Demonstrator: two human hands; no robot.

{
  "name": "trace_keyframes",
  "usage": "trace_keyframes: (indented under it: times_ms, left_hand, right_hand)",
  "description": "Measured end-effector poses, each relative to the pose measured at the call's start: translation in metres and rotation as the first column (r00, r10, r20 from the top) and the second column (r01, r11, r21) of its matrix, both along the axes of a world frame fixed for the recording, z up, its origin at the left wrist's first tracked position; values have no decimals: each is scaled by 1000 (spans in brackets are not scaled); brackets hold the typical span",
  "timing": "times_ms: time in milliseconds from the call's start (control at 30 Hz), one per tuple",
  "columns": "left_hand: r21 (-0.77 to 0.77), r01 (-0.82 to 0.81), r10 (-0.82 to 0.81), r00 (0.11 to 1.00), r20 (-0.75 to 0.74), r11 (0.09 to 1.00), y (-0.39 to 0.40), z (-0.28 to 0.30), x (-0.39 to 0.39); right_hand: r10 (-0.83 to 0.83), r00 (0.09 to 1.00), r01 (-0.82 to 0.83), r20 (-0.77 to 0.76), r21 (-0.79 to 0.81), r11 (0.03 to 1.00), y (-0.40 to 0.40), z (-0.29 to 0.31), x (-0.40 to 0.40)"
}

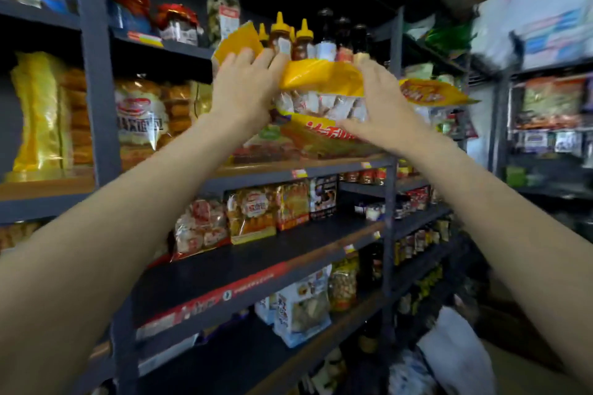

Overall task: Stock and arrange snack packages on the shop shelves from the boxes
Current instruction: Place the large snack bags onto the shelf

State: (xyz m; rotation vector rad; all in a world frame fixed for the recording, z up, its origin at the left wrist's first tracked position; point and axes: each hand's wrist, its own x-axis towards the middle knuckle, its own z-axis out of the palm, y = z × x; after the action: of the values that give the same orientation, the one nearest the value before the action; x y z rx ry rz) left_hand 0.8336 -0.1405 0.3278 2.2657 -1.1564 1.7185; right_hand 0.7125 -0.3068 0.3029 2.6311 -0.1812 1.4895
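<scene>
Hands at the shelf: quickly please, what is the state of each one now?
Left hand: open, fingers straight, pressing on the yellow snack package.
Right hand: open, fingers extended against the same package from the other side.

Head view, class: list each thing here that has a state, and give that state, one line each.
Left hand: fingers spread, pressing the yellow snack package.
Right hand: fingers straight against the package's other side.
Yellow snack package: held between both hands above the shelf stack.
Sauce bottles: upright, capped.
</scene>
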Motion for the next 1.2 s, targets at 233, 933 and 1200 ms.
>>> trace_keyframes:
  times_ms: [233, 933, 1200]
  left_hand:
    - [-248, 56, 19, 957, 291, 967, -86, 7, 47]
    - [-58, -274, 279, 953, 122, 960, -341, 11, 100]
    - [-262, -196, 297, 849, 437, 945, -382, -5, 130]
  right_hand:
    - [-156, 985, 151, -77, -60, 987, -87, 21, 54]
    - [14, 999, -24, -51, -205, 978, -372, 45, 184]
    - [111, 979, -136, -174, -140, 981, -463, 81, 198]
